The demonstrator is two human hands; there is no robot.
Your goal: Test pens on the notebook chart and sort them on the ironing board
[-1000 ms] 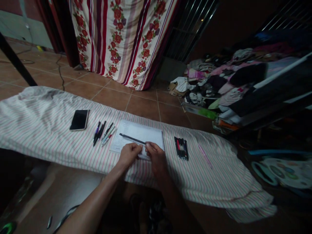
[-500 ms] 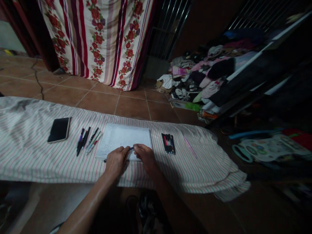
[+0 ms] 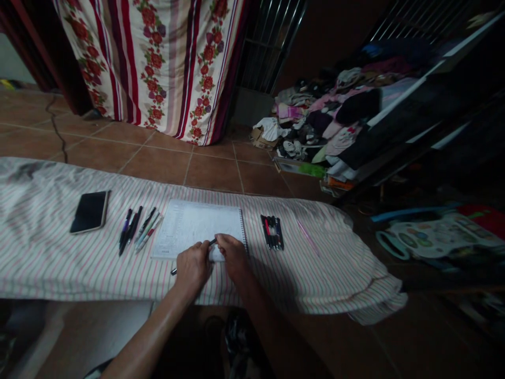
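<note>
Both hands meet over the lower edge of an open spiral notebook (image 3: 189,223) with faint writing on its page. My left hand (image 3: 193,267) is closed around a dark pen (image 3: 213,241). The fingertips of my right hand (image 3: 232,253) pinch the far end of this pen. A dark tip with a shiny part (image 3: 173,271) sticks out on the other side of my left hand; whether it belongs to the same pen I cannot tell. Several loose pens (image 3: 138,230) lie left of the notebook. To its right is a row of dark pens with one red (image 3: 272,232).
A striped cloth (image 3: 130,279) covers the low surface. On it lie a phone (image 3: 90,211) at the left and a pink pen-like stick (image 3: 307,237) at the right. Beyond are a tiled floor (image 3: 158,163), a floral curtain (image 3: 165,68) and a heap of clothes (image 3: 323,116).
The view has shifted slightly, so the phone and left pens appear further left. My hands stay together on the pen; the dark tip beside my left hand sits a little lower.
</note>
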